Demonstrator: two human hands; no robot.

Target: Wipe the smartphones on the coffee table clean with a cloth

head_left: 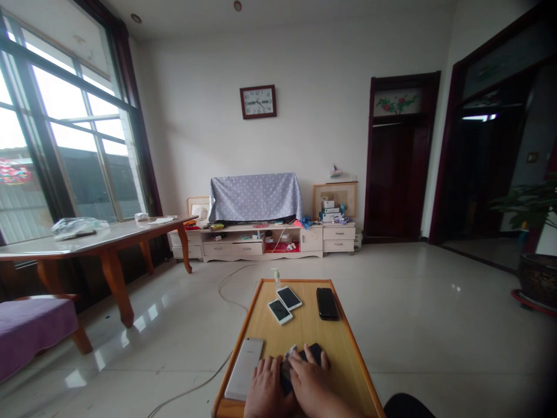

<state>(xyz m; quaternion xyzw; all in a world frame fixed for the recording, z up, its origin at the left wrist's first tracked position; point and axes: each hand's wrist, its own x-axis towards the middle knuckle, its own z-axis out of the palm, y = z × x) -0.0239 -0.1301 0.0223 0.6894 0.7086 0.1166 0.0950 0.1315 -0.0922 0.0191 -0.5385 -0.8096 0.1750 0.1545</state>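
Note:
A dark phone [314, 352] lies near the front of the small wooden table, largely covered by both hands. My left hand [266, 386] grips its left side, fingers bent at the edge. Over the phone's surface rests my right hand [310, 377], its fingertips pressed on a crumpled white tissue [291, 350]. The other fingers spread a little across the phone, and the thumb is hidden. Left of the hands lies a large silver phone [243, 371], back up. Farther up the table are two white phones [279, 311] [289, 298], touching each other, and a black phone [327, 303].
A small clear pump bottle [277, 278] stands at the far edge of the wooden table [343, 360]. A cable [195, 388] runs over the floor on the left. Beyond are a long table [130, 235], a low white cabinet [232, 248] and a potted plant [539, 278].

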